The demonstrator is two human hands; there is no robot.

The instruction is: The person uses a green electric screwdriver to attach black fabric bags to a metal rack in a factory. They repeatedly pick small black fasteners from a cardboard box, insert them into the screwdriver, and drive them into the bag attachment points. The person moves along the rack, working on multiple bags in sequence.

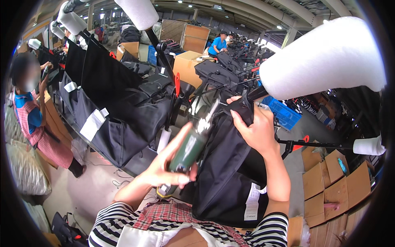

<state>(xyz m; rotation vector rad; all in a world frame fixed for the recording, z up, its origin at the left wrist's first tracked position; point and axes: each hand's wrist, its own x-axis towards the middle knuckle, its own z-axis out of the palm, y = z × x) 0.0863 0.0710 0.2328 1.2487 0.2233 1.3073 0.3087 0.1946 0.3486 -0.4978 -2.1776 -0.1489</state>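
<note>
Head view, smooth green bottle [187, 153], limp black fabric bag [228, 173]

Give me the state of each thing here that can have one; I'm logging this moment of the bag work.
Left hand: closed around the green cylinder.
Green cylinder: held tilted, upper end at the bag.
Right hand: gripping the bag's top edge.
Black bag: hanging, white tag showing.
Cardboard boxes: flaps open.
White foam sleeve: fitted over a bar.
</note>
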